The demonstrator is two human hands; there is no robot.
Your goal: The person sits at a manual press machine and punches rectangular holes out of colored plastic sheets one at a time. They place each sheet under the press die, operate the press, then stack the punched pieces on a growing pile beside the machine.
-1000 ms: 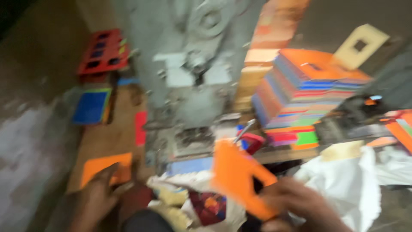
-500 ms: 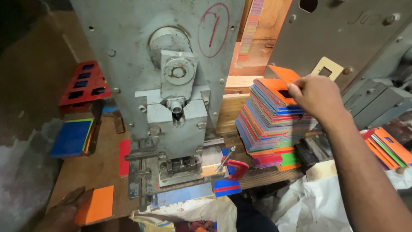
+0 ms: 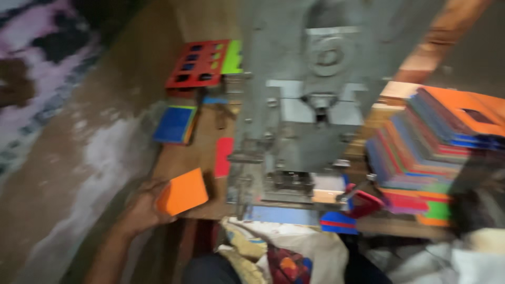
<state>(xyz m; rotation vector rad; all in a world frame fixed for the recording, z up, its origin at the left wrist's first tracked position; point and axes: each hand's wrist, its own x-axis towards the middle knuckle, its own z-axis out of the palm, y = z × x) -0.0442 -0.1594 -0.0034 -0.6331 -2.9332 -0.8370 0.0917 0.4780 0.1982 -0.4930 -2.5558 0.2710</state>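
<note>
an orange sheet (image 3: 182, 192) is held at the front left corner of the wooden surface (image 3: 197, 152) by the left hand (image 3: 141, 208), whose fingers are curled partly closed around the sheet's left edge, while the right hand is out of view. the sheet is tilted, with its far edge just beside a red piece (image 3: 223, 156) lying flat by the grey press machine (image 3: 294, 105). a blurred sack (image 3: 286, 252) with mixed coloured scraps inside is seen below the front edge, and a tall stack of coloured sheets (image 3: 426, 158) is set at the right end.

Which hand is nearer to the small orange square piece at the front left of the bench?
Left. The left hand grips the orange square piece by its edge. The right hand is out of view.
</note>
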